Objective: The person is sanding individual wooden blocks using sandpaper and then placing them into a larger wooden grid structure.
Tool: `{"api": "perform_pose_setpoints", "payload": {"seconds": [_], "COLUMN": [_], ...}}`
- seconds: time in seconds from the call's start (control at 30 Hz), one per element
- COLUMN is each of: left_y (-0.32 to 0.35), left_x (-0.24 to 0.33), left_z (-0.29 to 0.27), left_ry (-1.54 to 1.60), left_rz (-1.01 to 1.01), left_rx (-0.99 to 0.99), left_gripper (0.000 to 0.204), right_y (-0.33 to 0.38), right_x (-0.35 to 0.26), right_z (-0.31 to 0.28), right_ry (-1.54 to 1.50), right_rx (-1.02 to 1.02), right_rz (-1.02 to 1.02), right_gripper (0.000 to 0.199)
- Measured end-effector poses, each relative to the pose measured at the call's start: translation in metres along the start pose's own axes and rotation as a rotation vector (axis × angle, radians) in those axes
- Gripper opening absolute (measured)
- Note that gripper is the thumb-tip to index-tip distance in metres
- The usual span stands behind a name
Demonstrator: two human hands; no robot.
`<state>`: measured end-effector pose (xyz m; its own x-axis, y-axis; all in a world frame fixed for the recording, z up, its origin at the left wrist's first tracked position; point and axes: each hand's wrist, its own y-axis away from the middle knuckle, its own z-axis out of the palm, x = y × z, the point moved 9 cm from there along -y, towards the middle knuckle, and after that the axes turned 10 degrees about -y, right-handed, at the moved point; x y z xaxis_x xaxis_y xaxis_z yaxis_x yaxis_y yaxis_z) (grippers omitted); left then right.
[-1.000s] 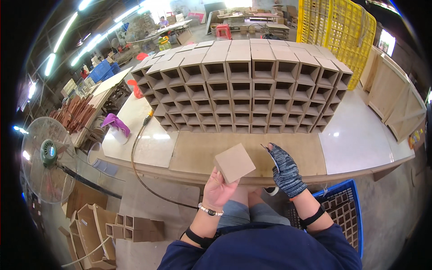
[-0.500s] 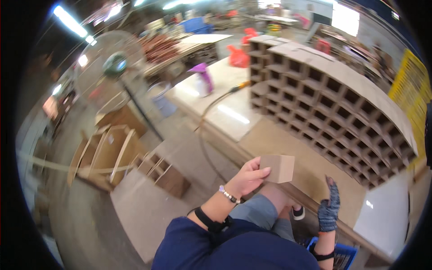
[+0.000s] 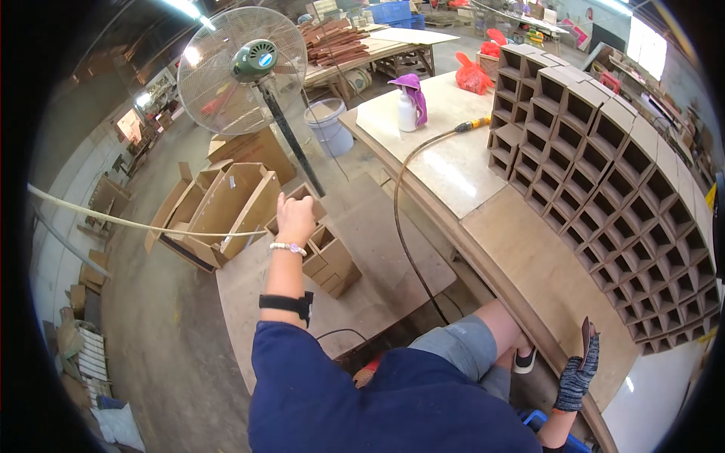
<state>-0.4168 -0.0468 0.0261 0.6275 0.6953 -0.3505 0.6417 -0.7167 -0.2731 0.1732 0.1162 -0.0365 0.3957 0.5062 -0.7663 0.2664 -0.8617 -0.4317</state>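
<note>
My left hand (image 3: 296, 220), bare with a beaded bracelet, reaches over a cluster of small brown open-topped boxes (image 3: 332, 266) at the left. Its fingers look apart, and no box shows between them, though the boxes' far side is partly hidden behind the hand. These boxes rest on a brown board (image 3: 245, 302). On the right, my right hand (image 3: 578, 377) wears a grey knit glove and holds a thin brown sheet (image 3: 585, 337) upright near the workbench edge. Beyond it, a tall stack of small open-ended boxes (image 3: 604, 87) stands on the workbench (image 3: 521, 238).
A standing fan (image 3: 253, 64), a white bucket (image 3: 329, 128) and an opened cardboard carton (image 3: 245, 192) stand at left. A cable (image 3: 398, 200) hangs over the bench edge. The bench also bears a spray bottle (image 3: 407, 113) with a purple cloth and a red plastic bag (image 3: 473, 74).
My left hand has swung leftward from the bench edge to the box cluster. The small box it held is no longer visible in it. My right hand still holds the sheet.
</note>
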Motion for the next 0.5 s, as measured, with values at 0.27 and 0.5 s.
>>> {"api": "perform_pose_setpoints", "payload": {"seconds": [0.27, 0.5], "left_y": [-0.001, 0.007], "left_x": [-0.022, -0.025], "left_z": [0.083, 0.077], "left_ry": [-0.027, 0.147], "left_rz": [-0.156, -0.139], "left_rx": [-0.114, 0.086], "left_gripper": [0.019, 0.026], "right_y": [0.01, 0.011], "right_x": [0.007, 0.008], "right_z": [-0.005, -0.005], "right_ry": [-0.021, 0.024], "right_rx": [0.025, 0.018], "right_rz": [0.039, 0.046], "right_gripper": [0.075, 0.07]}}
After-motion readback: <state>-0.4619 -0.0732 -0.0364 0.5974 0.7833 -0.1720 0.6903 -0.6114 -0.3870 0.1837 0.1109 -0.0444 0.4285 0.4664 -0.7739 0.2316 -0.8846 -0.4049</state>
